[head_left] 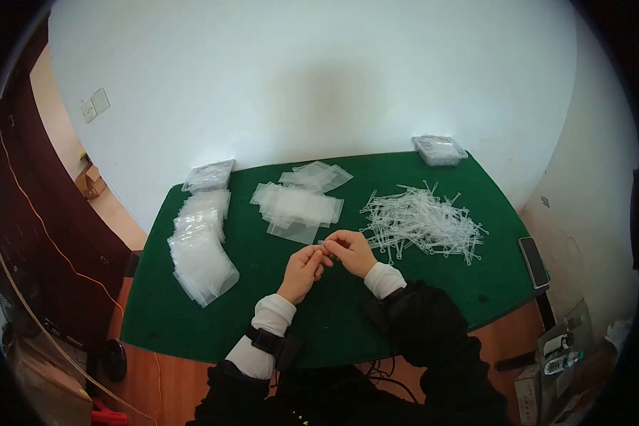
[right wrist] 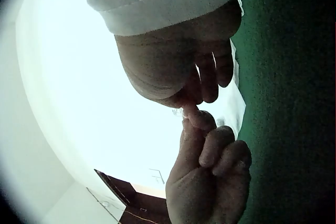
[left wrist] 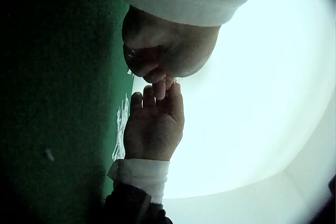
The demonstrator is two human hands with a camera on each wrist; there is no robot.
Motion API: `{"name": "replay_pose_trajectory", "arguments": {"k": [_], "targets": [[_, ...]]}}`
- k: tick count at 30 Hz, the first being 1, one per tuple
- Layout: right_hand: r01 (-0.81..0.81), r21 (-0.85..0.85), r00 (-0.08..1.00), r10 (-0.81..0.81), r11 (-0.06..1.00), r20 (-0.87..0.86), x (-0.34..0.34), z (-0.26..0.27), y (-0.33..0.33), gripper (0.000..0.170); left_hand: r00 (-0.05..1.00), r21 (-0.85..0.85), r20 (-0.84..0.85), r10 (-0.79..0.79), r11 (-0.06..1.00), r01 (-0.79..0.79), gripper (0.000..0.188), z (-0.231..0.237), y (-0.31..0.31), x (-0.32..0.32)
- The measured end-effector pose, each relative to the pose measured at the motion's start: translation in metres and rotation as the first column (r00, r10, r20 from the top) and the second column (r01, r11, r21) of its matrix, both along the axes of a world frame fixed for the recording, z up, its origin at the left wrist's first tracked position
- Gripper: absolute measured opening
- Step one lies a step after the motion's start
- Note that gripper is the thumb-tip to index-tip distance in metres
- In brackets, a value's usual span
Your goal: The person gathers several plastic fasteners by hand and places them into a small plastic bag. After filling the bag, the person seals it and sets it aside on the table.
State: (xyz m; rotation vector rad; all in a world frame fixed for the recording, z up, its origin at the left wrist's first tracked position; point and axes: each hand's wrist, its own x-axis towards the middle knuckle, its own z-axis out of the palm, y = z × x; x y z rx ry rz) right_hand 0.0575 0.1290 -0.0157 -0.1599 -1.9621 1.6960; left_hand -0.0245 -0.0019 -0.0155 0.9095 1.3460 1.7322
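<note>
1. The left hand (head_left: 302,273) has a narrow grip, thumb and forefinger pinching a small clear piece (right wrist: 177,111), its other fingers curled.
2. The right hand (head_left: 353,253), at the left hand's two o'clock, pinches there too, its grip equally narrow.
3. The small clear piece sits where the fingertips meet, over the desk (head_left: 348,312); its shape is too small to tell.
4. From the hands, clear looped strips (head_left: 422,224) lie at two o'clock, loose bags (head_left: 298,206) at eleven, fanned bags (head_left: 206,266) at nine.
</note>
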Motion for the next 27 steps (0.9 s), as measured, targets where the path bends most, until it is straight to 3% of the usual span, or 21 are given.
{"name": "replay_pose_trajectory", "arguments": {"k": [7,14,27], "targets": [[0.015,-0.004,0.999,-0.015,1.000,-0.031,-0.0003,-0.0009,-0.0001,0.011,0.998,-0.028,-0.064,-0.025,0.999,0.023,0.022,-0.0006,-0.0006,-0.0004],[0.051,0.043,0.998,-0.050,0.998,-0.038,-0.0015,-0.0025,0.0012,0.010,0.997,-0.041,0.068,-0.032,0.999,0.035,0.026,0.0015,-0.0010,0.0026],[0.071,0.063,0.997,-0.069,0.996,-0.024,-0.0014,0.0007,-0.0016,0.009,0.998,-0.028,0.049,-0.046,0.999,0.047,0.027,-0.0024,0.0005,0.0012]]}}
